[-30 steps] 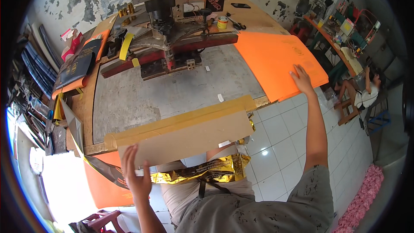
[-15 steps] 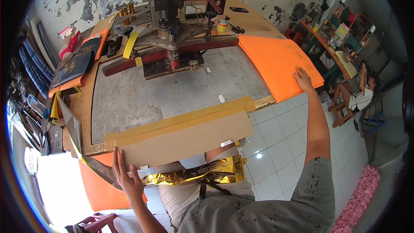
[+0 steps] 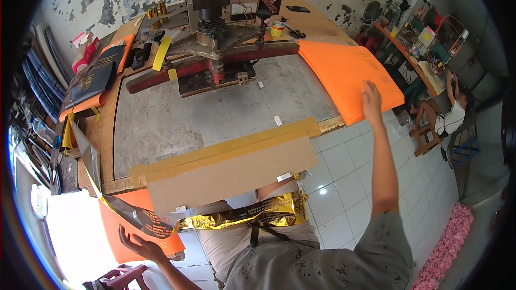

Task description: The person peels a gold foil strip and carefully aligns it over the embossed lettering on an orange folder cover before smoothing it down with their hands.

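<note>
A stack of bright orange sheets (image 3: 349, 75) lies at the table's right edge. Above its near side is my right hand (image 3: 372, 102), fingers stretched out and holding nothing; I cannot tell whether they touch the top sheet. My left hand (image 3: 141, 246) is open, palm turned inward, beside more orange sheets (image 3: 115, 231) low on the left. A long gold foil strip (image 3: 274, 210) with dark printed areas crosses my lap and runs up to the table's left edge. In front of me, a cardboard flap (image 3: 231, 174) hangs from the table edge by brown tape (image 3: 226, 150).
A heavy press (image 3: 215, 53) stands over the grey metal plate (image 3: 161, 123). Dark printed folders (image 3: 97, 75) lie on orange sheets at the left. Scissors (image 3: 295, 32), a small tin (image 3: 277, 29) and a phone (image 3: 297, 8) sit behind. Another person (image 3: 450, 115) sits at the far right.
My left hand has left the cardboard flap's left corner and moved down and left. My right hand has lifted and shifted slightly left and toward me across the orange stack.
</note>
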Action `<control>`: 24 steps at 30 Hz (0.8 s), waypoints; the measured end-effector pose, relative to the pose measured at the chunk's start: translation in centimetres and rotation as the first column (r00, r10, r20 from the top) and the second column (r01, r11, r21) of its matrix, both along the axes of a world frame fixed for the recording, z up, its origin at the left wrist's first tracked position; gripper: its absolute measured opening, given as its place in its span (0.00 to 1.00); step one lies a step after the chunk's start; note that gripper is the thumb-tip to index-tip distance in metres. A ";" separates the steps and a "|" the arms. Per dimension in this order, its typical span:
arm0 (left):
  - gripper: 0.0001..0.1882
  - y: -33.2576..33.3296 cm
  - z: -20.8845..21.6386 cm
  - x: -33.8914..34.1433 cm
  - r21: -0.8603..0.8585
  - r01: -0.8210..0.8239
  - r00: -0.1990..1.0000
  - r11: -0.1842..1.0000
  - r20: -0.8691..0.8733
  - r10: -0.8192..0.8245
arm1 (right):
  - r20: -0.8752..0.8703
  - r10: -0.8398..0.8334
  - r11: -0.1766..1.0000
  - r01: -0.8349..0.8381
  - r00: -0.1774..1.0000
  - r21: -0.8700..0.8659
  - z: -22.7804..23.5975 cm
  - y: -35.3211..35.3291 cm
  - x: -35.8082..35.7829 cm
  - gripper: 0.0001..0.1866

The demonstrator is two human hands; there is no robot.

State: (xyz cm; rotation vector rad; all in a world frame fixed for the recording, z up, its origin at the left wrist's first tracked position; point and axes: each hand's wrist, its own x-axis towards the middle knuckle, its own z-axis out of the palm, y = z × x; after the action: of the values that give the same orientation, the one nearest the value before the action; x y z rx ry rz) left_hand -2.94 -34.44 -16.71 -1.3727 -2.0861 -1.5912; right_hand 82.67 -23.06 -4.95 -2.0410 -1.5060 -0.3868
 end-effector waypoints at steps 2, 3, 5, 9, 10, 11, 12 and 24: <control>0.28 -1.0 -4.2 -3.4 -0.042 -0.144 0.970 0.989 0.189 0.149 | 0.016 0.164 0.970 -0.165 0.986 0.180 0.1 -2.6 -9.8 0.22; 0.27 -1.3 -7.2 -4.9 -0.075 -0.191 0.928 0.979 0.312 0.205 | 0.060 0.210 0.958 -0.218 0.976 0.185 -0.5 -4.1 -13.3 0.22; 0.28 -3.7 -15.7 -10.9 -0.324 -0.210 0.957 0.922 0.125 0.262 | 0.095 0.325 0.924 -0.337 0.941 0.179 -3.1 -6.5 -18.3 0.23; 0.38 -5.5 -21.9 -8.7 -0.683 -0.070 0.978 0.727 -0.189 -0.083 | 0.032 0.344 0.919 -0.344 0.938 0.194 -7.6 -7.6 -22.3 0.30; 0.38 -6.0 -23.3 -9.1 -0.683 -0.090 0.977 0.725 -0.203 -0.070 | 0.036 0.340 0.920 -0.341 0.940 0.193 -8.4 -7.2 -22.9 0.35; 0.39 -6.0 -24.5 -9.1 -0.737 -0.046 0.985 0.675 -0.148 -0.094 | 0.024 0.346 0.918 -0.344 0.938 0.195 -9.1 -6.8 -22.9 0.35; 0.40 -6.1 -25.4 -9.4 -0.784 -0.004 0.990 0.621 -0.092 -0.109 | 0.039 0.322 0.916 -0.322 0.946 0.238 -9.8 -6.2 -22.9 0.34; 0.35 -4.2 -22.4 -6.2 -0.761 -0.143 0.965 0.633 -0.248 -0.081 | -0.109 0.136 0.862 -0.063 0.985 0.504 -16.3 -1.2 -25.0 0.51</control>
State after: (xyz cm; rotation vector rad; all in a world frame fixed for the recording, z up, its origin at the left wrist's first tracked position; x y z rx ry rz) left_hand -9.11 -38.66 -39.07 -1.6162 -2.7070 -0.3693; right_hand 57.67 -24.22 -21.29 -1.5408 -1.2571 -0.5182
